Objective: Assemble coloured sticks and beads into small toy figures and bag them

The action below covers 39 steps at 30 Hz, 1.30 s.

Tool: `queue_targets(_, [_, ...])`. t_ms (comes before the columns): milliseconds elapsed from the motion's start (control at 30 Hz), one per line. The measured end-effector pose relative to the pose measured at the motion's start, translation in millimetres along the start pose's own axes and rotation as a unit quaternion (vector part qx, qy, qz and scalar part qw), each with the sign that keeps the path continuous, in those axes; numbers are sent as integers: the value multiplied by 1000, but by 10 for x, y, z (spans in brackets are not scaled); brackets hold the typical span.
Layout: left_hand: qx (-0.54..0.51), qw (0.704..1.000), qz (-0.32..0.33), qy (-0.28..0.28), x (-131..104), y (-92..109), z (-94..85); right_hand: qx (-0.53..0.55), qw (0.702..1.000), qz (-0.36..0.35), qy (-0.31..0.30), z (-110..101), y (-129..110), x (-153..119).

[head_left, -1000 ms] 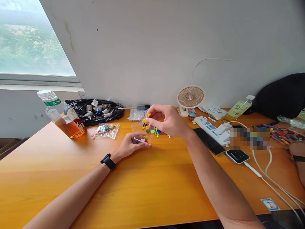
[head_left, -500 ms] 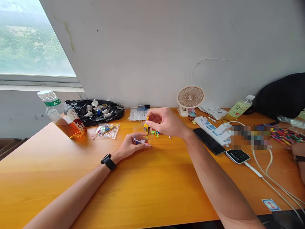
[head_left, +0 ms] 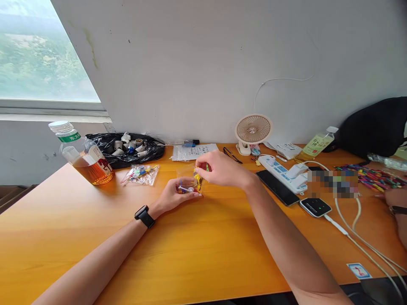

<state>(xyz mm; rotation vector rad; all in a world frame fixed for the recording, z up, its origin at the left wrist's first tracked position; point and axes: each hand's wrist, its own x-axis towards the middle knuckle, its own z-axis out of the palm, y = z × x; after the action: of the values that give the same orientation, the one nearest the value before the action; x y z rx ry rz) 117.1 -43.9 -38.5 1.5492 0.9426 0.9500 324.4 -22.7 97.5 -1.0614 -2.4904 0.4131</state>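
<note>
My left hand point(head_left: 171, 195) is closed around a small clear plastic bag point(head_left: 183, 173) above the table. White, blue and other coloured bits show inside it, among them a white stick-like piece point(head_left: 185, 188). With fingertips together, my right hand point(head_left: 221, 168) pinches a small yellow plastic piece point(head_left: 198, 179) at the right side of the bag. Whether the yellow piece is inside the bag or just against it is hard to tell. A bit of green shows by the right fingers. A similar filled clear bag point(head_left: 140, 174) lies left of my hands.
A tilted tea bottle point(head_left: 92, 163) and a black bag point(head_left: 104, 144) of scraps sit at left. Behind my hands are a paper packet point(head_left: 194, 151), glasses point(head_left: 232, 155) and a small fan point(head_left: 253, 130). A power strip point(head_left: 280, 171), phone point(head_left: 276, 187) and another person's arm point(head_left: 396, 207) are at right.
My right hand has lowered slightly, bringing the yellow piece down beside the left hand. The black glasses behind it now show. My left hand has stayed in place.
</note>
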Motion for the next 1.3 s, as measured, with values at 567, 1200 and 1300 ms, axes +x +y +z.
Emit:
queue_targets(567, [31, 998, 57, 24, -6, 38, -44, 26, 981, -67, -179, -61, 6, -60])
queue_targets(1200, [-130, 988, 9, 87, 20, 80, 37, 147, 988, -47, -17, 108, 373, 82])
queue_targets(1300, [-179, 978, -20, 101, 8, 64, 121, 216, 976, -20, 11, 244, 464, 31])
